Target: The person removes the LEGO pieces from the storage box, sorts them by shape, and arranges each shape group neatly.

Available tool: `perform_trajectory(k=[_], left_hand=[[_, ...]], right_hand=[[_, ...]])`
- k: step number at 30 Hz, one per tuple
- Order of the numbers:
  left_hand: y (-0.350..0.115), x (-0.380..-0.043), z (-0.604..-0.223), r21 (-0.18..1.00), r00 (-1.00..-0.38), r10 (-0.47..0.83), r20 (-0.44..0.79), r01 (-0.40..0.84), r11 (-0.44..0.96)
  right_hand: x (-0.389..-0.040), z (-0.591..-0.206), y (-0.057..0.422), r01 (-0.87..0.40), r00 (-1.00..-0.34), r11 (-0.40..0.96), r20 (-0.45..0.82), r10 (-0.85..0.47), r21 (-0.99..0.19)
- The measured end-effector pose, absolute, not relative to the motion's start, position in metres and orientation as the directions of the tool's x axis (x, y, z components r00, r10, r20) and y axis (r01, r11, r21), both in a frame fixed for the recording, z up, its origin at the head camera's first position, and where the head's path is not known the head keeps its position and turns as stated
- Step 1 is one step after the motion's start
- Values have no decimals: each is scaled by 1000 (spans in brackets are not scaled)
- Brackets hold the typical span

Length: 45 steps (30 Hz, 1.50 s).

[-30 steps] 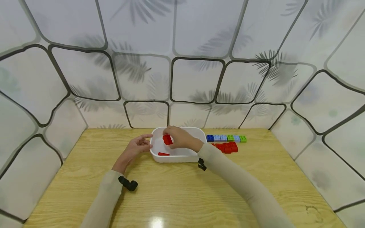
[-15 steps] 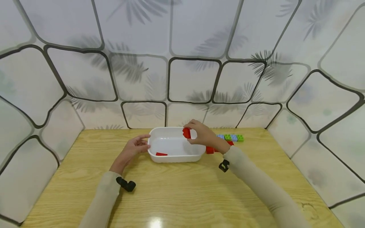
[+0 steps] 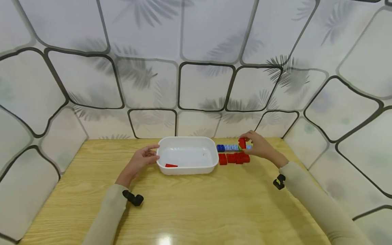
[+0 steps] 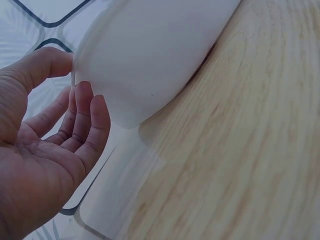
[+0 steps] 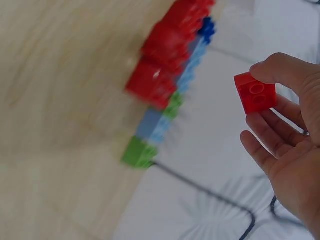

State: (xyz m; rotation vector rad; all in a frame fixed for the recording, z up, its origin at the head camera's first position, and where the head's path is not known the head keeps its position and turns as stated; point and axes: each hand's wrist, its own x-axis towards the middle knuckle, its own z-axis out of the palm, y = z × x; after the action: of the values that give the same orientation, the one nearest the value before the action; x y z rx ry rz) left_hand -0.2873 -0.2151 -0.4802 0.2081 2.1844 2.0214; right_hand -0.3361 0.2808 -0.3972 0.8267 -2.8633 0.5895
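In the head view my left hand (image 3: pixel 141 161) is at the left end of a white plastic tub (image 3: pixel 186 172). The left wrist view shows its thumb tip at the tub's rim, with bent fingers (image 4: pixel 84 107) against the outer wall. My right hand (image 3: pixel 259 147) pinches a red toy brick (image 3: pixel 242 143) between thumb and fingers, above the right part of a brick row. The right wrist view shows the hollow, tube-lined underside of this red brick (image 5: pixel 257 94). Another red piece (image 3: pixel 171 165) lies inside the tub at its front left.
Right of the tub, several red bricks (image 3: pixel 231 158) form a row on the wooden table (image 3: pixel 196 204). Behind them runs a row of dark blue (image 3: pixel 220 148), light blue (image 3: pixel 231 147) and green (image 5: pixel 137 152) bricks. A patterned wall (image 3: pixel 199 124) stands behind the table.
My right hand has lifted the red brick out of the tub and carried it right, over the brick rows. My left hand stays at the tub's left end.
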Motion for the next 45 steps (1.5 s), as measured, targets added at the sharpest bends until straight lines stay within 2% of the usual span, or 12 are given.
perform_trajectory(k=[9,17,22,26,34,45], left_hand=[[-219,-285,-478,997,-977,213,-23,-7,79],[-219,-282,-478,998,-976,218,-20,-6,64],[-218,-283,-478,998,-974,225,-7,6,59],[-218,-283,-478,997,-975,224,-2,14,69],[-218,-284,-479,996,-977,214,-16,3,86],[-216,-285,-479,998,-973,231,-8,7,64]], right_hand=[[-342,-432,336,-433,-897,805,113,-426,-406],[-340,-447,349,-377,-905,735,56,-421,-563],[-335,-454,358,-345,-912,719,35,-408,-603],[-332,-459,366,-353,-912,692,66,-405,-630],[-329,-464,376,-348,-922,726,76,-379,-593],[-332,-463,371,-381,-920,817,95,-380,-433]])
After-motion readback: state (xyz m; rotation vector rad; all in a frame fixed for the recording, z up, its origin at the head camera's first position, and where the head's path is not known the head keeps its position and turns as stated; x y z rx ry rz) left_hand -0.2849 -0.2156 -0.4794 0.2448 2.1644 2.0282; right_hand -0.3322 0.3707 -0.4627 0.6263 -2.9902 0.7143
